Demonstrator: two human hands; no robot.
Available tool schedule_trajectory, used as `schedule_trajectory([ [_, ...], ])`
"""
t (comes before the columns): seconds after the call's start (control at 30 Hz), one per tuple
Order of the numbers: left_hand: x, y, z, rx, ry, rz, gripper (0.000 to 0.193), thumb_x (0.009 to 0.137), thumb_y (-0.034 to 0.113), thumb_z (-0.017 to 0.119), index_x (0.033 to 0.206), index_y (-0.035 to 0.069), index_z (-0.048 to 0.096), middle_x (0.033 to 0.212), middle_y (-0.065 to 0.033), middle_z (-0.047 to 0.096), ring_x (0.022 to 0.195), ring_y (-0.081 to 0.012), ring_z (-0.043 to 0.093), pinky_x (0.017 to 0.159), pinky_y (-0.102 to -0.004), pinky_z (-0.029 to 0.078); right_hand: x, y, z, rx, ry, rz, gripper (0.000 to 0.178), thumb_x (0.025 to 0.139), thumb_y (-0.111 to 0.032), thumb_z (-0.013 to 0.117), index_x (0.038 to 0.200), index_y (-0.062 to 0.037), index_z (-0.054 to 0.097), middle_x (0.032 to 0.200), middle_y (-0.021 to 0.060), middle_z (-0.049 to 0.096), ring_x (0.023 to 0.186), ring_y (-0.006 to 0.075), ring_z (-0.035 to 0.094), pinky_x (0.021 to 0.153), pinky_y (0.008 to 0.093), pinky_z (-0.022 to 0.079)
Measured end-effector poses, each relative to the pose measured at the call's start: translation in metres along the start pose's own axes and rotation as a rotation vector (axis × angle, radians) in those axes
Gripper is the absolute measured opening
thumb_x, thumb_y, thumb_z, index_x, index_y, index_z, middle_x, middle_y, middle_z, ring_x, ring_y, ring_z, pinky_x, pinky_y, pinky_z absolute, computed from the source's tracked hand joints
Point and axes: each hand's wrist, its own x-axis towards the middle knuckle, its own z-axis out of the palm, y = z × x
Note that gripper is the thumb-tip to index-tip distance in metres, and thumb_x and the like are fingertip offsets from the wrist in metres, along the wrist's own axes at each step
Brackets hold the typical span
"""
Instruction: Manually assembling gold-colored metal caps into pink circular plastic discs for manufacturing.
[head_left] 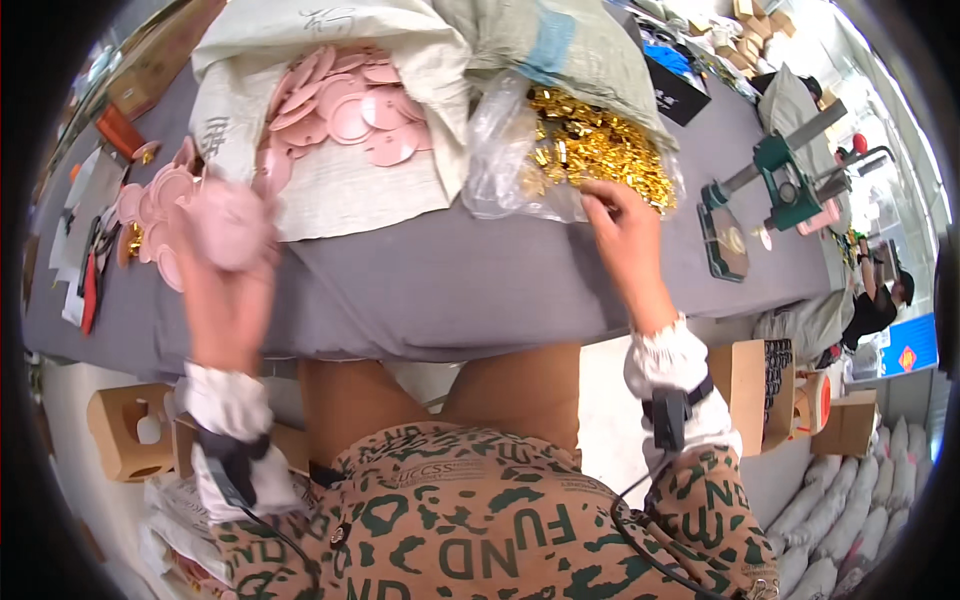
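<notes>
My left hand (222, 290), smeared by motion, grips a round pink disc (230, 225) above the left part of the table. Beside it lies a loose heap of similar pink discs (165, 205). Just behind, a white woven sack (360, 195) lies with its mouth towards me, and more pink discs (345, 105) fill the opening. My right hand (628, 240) is at the near edge of a clear plastic bag (495, 165) of small shiny gold pieces (610, 145). Its thumb and fingers are pinched together; whatever they hold is too small to make out.
At the right of the table stands a green hand press (785, 185) with a lever. Red-handled pliers (90, 290) lie at the far left. A black box (680, 90) stands at the back. Cardboard boxes (130, 430) and grey sacks (840, 510) are on the floor.
</notes>
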Motion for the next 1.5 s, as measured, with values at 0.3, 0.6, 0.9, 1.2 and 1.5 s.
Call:
schedule_trajectory([
  [0.3,-0.054,-0.111,0.047,-0.354,-0.084,-0.551,0.055,0.098,0.055,0.041,0.135,0.015,0.045,0.123,-0.0223,0.056,0.103,-0.0344,0.060,0.082,-0.0408,0.054,0.058,0.038,0.051,-0.435,-0.085,-0.243,0.018,0.078,-0.013,0.067,0.094,-0.0069,0.072,0.100,0.0121,0.066,0.098,0.0312,0.061,0.082,0.0400,0.052],
  [0.6,-0.045,-0.127,0.061,-0.190,-0.097,-0.568,0.055,0.098,0.058,0.039,0.132,0.014,0.043,0.112,-0.0136,0.060,0.097,-0.0249,0.062,0.080,-0.0339,0.051,0.026,-0.022,0.007,0.395,-0.213,0.136,0.014,0.077,0.001,0.072,0.090,-0.0033,0.074,0.091,0.0092,0.071,0.076,0.0150,0.066,0.067,0.0236,0.052],
  [0.9,-0.052,-0.136,0.073,-0.068,-0.131,-0.547,0.055,0.100,0.057,0.033,0.135,0.014,0.042,0.112,-0.0026,0.058,0.099,-0.0127,0.057,0.080,-0.0290,0.049,-0.023,-0.061,0.021,0.643,-0.485,-0.065,0.012,0.078,0.006,0.069,0.088,0.0000,0.073,0.094,0.0091,0.071,0.083,0.0145,0.067,0.071,0.0266,0.054],
  [1.2,-0.058,-0.136,0.068,0.221,-0.182,-0.430,0.056,0.103,0.053,0.032,0.140,0.010,0.038,0.111,-0.0011,0.053,0.096,-0.0097,0.051,0.079,-0.0245,0.044,-0.029,-0.064,0.027,0.400,-0.449,-0.498,0.015,0.078,0.006,0.070,0.089,-0.0027,0.073,0.096,0.0092,0.072,0.084,0.0168,0.067,0.071,0.0275,0.054],
  [1.5,-0.069,-0.123,0.055,0.468,-0.210,-0.142,0.051,0.104,0.040,0.040,0.142,0.006,0.034,0.126,-0.0093,0.047,0.119,-0.0151,0.043,0.103,-0.0305,0.035,-0.060,-0.086,0.055,0.783,-0.508,0.372,0.020,0.081,0.008,0.067,0.098,0.0018,0.072,0.098,0.0080,0.070,0.090,0.0155,0.066,0.078,0.0259,0.054],
])
